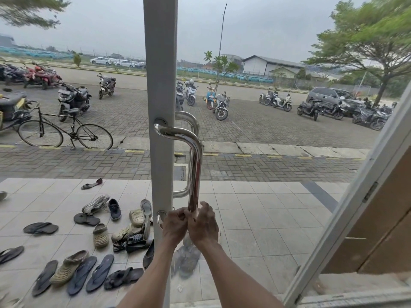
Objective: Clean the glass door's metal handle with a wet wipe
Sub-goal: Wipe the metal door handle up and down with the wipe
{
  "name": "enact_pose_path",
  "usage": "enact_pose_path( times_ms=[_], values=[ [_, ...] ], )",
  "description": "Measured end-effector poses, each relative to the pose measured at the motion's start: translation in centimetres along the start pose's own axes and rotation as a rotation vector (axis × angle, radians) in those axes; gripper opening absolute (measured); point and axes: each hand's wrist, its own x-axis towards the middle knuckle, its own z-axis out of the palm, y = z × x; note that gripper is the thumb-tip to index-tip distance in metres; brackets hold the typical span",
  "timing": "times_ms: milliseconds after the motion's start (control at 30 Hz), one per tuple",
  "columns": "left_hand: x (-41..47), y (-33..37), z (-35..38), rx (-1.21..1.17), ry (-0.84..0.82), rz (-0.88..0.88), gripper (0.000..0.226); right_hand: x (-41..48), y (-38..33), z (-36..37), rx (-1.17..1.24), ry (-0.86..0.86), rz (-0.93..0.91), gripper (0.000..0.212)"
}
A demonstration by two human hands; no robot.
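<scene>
Hands meet at the bottom of the handle, a polished steel tube bent into a tall U and fixed to the grey door frame by a round mount above and another below. Its upright runs just right of the frame; a second tube of the same shape shows behind it on the outer side of the glass.

Left hand is curled tight, fingers folded in, at the lower bend where the tube turns toward the bottom mount. Right hand is cupped around the base of the upright, thumb up against the metal, fingers wrapped behind it. The two hands touch each other. Both forearms reach up from the bottom edge of the view, nearly parallel, wrists slightly bent inward.

Wipe: I cannot tell whether either hand has it; nothing white shows between the fingers. A blurred grey shape hangs below the hands, between the forearms, too unclear to name.

Beyond the glass, sandals and shoes lie scattered over the tiled porch, mostly left of the frame. A bicycle stands on the brick paving past the porch's far edge, with motorbikes parked further out.
</scene>
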Motion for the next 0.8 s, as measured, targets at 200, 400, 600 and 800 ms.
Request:
enact_pose_path(
  times_ms=[200, 400, 600, 800],
  values=[
    [0.2, 1.9, -0.9, -0.316, -0.025, 0.003, 0.020, -0.5, 0.0, -1.0, 0.193, -0.009, -0.015, 0.032],
    [1.2, 6.2, -2.3, -0.408, -0.052, -0.014, 0.030, -0.5, -0.8, -2.2, 0.217, 0.071, -0.033, 0.028],
    [2.4, 10.8, -3.9, -0.459, -0.032, -0.001, 0.025, -0.2, -3.5, -4.7, 0.324, 0.369, -0.133, 0.037],
    [2.9, 15.0, -5.6, -0.537, 0.021, 0.020, 0.027, 1.1, -6.8, -8.3, 0.124, 0.630, -0.296, 0.031]
  ],
)
